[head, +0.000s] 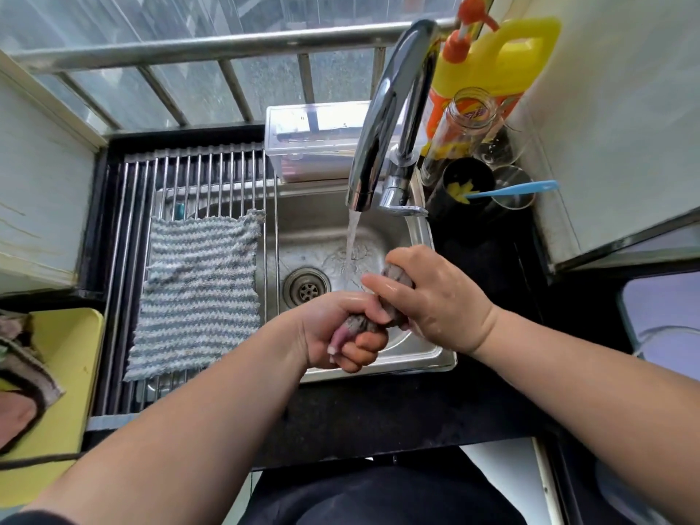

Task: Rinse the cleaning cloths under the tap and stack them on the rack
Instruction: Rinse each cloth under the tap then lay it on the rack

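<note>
Two grips: left hand (341, 335), right hand (432, 293) clench twisted cloth (360, 323) | axis near-left to far-right | by tap (382, 119)

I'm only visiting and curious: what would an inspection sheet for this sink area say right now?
Surface: wet steel sink set in a dark counter; water runs from the tap.
Job's things: striped cloth lies flat on the rack; grey cloth is twisted over the sink.
Clutter: yellow detergent bottle, clear box, glass jar, blue-handled tool; yellow tray holding more cloths.
Grips: left hand and right hand both grip the grey cloth.
Cables: thin dark cord across the yellow tray, kind unclear.
Surroundings: metal railing before a window.
</note>
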